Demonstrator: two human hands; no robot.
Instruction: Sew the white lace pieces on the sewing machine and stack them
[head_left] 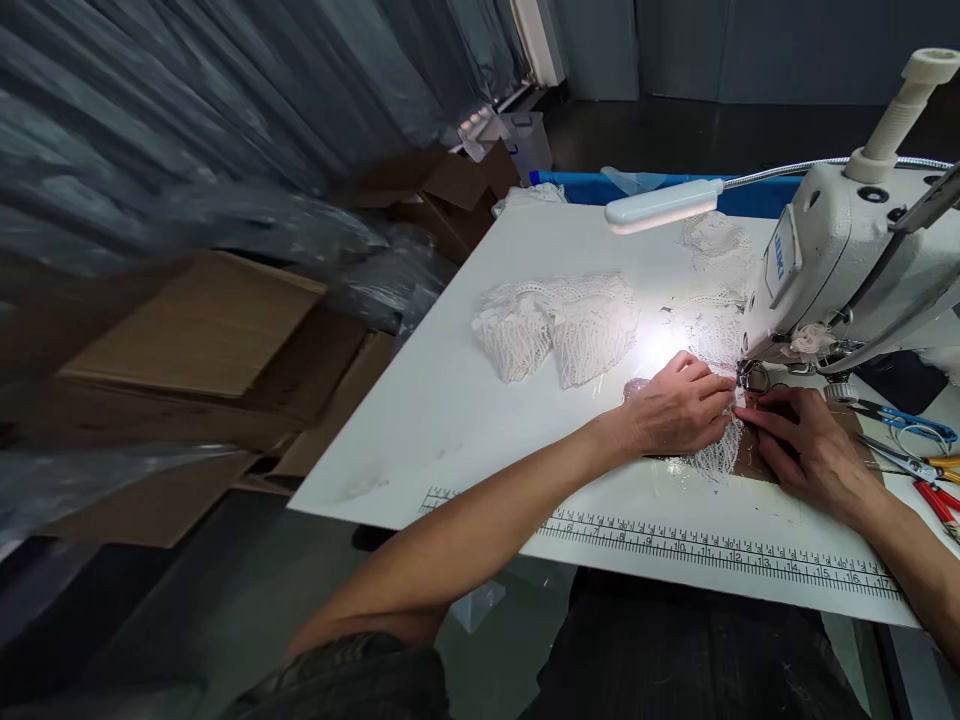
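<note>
At the needle of the white sewing machine (806,250), a strip of white lace (709,325) runs under the presser foot. My left hand (679,405) lies on the lace just left of the foot, its fingers bent together and gripping the edge. From the other side my right hand (810,450) pinches the lace close to the needle, thumb and forefinger nearly meeting the left fingertips. Part of the lace hangs below the left hand toward the table's front. The exact stitch point is hidden by the fingers and the foot.
Two joined lace pieces (559,320) lie on the white table (420,420). A lamp (664,205) shines from above. Blue-handled snips (919,420), scissors (904,458) and a red-handled tool (937,505) lie at the right. Cardboard boxes (195,320) stand left; a printed ruler (690,545) edges the table.
</note>
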